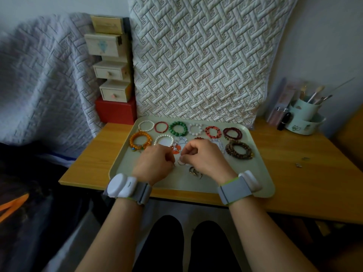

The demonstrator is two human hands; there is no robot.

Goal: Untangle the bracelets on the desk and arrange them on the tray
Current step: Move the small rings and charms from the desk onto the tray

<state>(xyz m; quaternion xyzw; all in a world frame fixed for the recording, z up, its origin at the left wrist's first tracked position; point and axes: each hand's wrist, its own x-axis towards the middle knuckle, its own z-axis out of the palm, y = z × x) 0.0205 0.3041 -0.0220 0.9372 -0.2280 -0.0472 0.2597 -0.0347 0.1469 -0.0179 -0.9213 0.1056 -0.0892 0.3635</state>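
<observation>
1. Both hands are working over the middle of the pale green tray (261,173), fingers curled. The right hand (204,156) is pinching a small silvery ring (181,162) with its fingertips, and the left hand (155,163) is pinching something small right beside it, too hidden to identify.
2. Just below the right hand, a little tangle of dark metal pieces (194,171) is lying on the tray's near half.
3. Along the tray's far edge, a row of bracelets is sitting apart from one another: white pearl bracelet (146,125), thin red bracelet (161,127), green bead bracelet (178,128), white bead bracelet (195,128), red-and-black bracelet (213,132) and dark red bracelet (232,133).
4. In the tray's second row, an amber bracelet (140,142) is lying at the left end and a brown wooden bead bracelet (239,150) at the right end.
5. The tray is resting on a wooden desk (304,183), with a brush holder (304,116) standing beyond the tray's far right corner.
</observation>
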